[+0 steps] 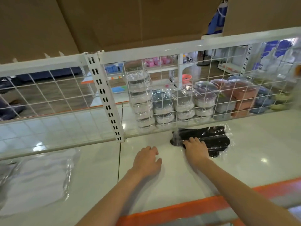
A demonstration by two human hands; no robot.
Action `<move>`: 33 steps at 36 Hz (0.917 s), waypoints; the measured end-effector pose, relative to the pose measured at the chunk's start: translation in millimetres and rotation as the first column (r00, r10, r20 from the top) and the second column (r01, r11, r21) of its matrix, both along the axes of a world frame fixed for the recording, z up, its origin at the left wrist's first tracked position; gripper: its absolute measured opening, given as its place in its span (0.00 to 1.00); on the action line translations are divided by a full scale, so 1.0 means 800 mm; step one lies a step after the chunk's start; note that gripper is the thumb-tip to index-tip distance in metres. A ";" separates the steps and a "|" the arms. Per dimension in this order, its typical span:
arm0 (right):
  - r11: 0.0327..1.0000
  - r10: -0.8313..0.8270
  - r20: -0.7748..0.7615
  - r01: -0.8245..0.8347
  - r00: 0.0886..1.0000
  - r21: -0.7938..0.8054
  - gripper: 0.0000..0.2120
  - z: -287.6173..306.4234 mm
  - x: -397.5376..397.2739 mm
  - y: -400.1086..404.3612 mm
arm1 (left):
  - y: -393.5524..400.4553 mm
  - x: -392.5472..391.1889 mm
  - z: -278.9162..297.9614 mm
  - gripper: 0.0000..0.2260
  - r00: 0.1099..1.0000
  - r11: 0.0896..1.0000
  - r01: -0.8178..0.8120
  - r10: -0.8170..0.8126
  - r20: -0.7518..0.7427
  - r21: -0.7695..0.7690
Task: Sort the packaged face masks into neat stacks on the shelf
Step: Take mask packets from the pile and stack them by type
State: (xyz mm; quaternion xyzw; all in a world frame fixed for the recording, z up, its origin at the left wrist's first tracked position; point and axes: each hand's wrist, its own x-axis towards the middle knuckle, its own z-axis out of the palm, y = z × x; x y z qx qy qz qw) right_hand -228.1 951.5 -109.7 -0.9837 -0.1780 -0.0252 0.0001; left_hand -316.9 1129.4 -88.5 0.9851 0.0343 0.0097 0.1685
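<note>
A clear plastic pack of black face masks [210, 137] lies on the white shelf [254, 149], close to the wire mesh back. My right hand [195, 149] rests palm down on the near left corner of this pack, fingers spread over the wrapping. My left hand [146, 160] lies flat on the bare shelf a little to the left, fingers apart and holding nothing. At the far left of the shelf sits a stack of packs of white face masks [37, 176] in clear wrap.
A white wire mesh panel [162, 88] and a slotted upright [105, 101] close the back of the shelf. Behind the mesh stand stacked wrapped bowls and containers [179, 105]. An orange strip [187, 207] edges the shelf front. Cardboard boxes [114, 22] sit above.
</note>
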 end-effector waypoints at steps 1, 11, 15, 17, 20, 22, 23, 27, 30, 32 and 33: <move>1.000 0.012 0.010 -0.012 1.000 -0.001 0.16 -0.001 -0.001 0.000 | -0.002 0.001 -0.001 0.15 1.000 1.000 -0.007 0.007 -0.002 -0.020; 0.864 0.034 -0.043 -0.008 0.998 0.503 0.07 -0.012 -0.026 0.002 | 0.001 0.010 -0.005 0.15 0.971 0.855 -0.240 0.203 -0.128 -0.461; 0.534 0.315 -0.127 -0.065 0.941 0.843 0.14 0.004 -0.043 0.010 | 0.009 0.011 0.000 0.24 0.854 0.098 -0.496 0.234 -0.464 -0.863; 0.502 0.461 -0.176 -0.092 0.870 0.860 0.17 0.010 -0.050 0.011 | 0.018 0.009 -0.004 0.26 0.837 -0.116 -0.512 0.153 -0.525 -0.851; 0.536 0.590 -0.256 -0.134 0.766 0.834 0.13 0.015 -0.054 0.006 | 0.019 0.003 -0.011 0.20 0.860 -0.165 -0.488 0.077 -0.504 -0.857; 0.560 0.589 -0.260 -0.153 0.765 0.814 0.13 0.017 -0.052 0.006 | 0.016 -0.002 -0.015 0.18 0.864 -0.153 -0.476 0.102 -0.492 -0.866; 0.598 0.541 -0.269 -0.139 0.797 0.789 0.14 0.016 -0.049 0.006 | 0.015 -0.004 -0.015 0.16 0.864 -0.149 -0.468 0.127 -0.486 -0.871; 0.826 0.119 -0.224 0.028 0.967 0.562 0.14 0.014 -0.015 -0.001 | 0.012 -0.010 -0.017 0.14 0.861 -0.151 -0.451 0.186 -0.473 -0.880; 0.939 -0.026 -0.184 0.087 0.983 0.332 0.23 0.015 0.007 -0.017 | 0.013 -0.014 -0.015 0.14 0.855 -0.156 -0.447 0.216 -0.472 -0.881; 0.959 -0.084 -0.258 0.149 0.963 0.242 0.29 0.013 0.015 -0.026 | 0.015 -0.017 -0.014 0.15 0.851 -0.151 -0.445 0.235 -0.469 -0.883; 0.961 -0.105 -0.291 0.172 0.951 0.217 0.32 0.011 0.016 -0.029 | 0.016 -0.018 -0.013 0.15 0.852 -0.149 -0.444 0.237 -0.468 -0.884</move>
